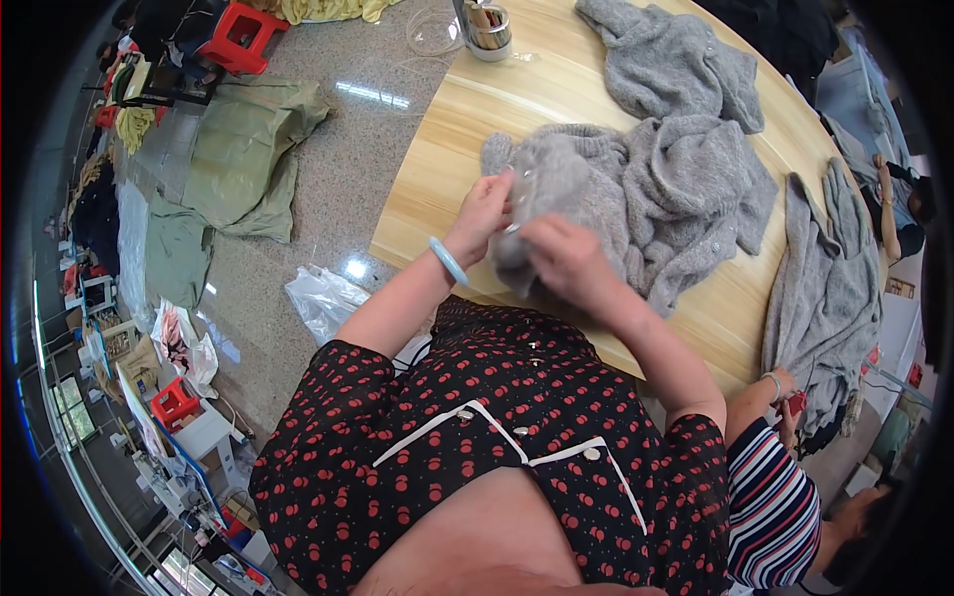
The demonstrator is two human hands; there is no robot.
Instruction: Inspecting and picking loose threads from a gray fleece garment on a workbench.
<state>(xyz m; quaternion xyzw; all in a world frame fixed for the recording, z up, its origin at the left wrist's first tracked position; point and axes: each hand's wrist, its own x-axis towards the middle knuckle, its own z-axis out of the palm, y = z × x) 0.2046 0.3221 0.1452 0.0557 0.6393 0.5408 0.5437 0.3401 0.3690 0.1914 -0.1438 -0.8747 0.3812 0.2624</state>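
A fuzzy grey knit garment (576, 184) lies bunched at the table's near edge, with small pale spots like buttons along its raised band. My left hand (484, 214), a pale bangle at its wrist, is closed with thumb and fingers pinching that band. My right hand (571, 260) is curled against the same band, just to the right; it is slightly blurred. A tiny pale spot (512, 228) shows between the two hands, too small to make out. Cloth and fingers hide part of the right hand's grip.
More grey knitwear (686, 70) lies farther back on the wooden table (437, 149), near a cup of tools (487, 32). At right, a co-worker's hand (780, 385) is by another grey garment (820, 288). Clear plastic (323, 303) and green sheets (248, 154) are on the floor.
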